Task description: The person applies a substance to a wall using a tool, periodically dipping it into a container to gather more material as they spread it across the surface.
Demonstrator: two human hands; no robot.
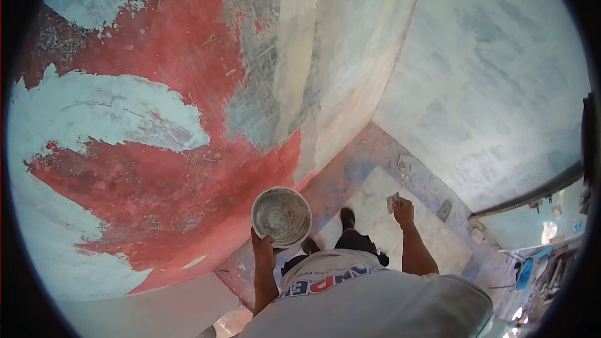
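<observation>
My left hand [263, 250] grips the rim of a round bucket [258, 216] and holds it tilted toward me at waist height. Grey paste smears the bucket's inner wall and bottom. Out to the right, my right hand [404, 211] is closed around a small flat scraper [392, 203]; its blade is hard to make out. Both arms are lowered, and neither hand touches a wall. The red wall [206, 194] nearest my left hand carries patches of pale plaster [119, 109].
A whitish smeared wall [494, 81] meets the patched wall at a corner ahead. A pale board [432, 231] lies on the stained floor by my feet [347, 217]. Cluttered items, including a blue one [524, 274], stand at the far right.
</observation>
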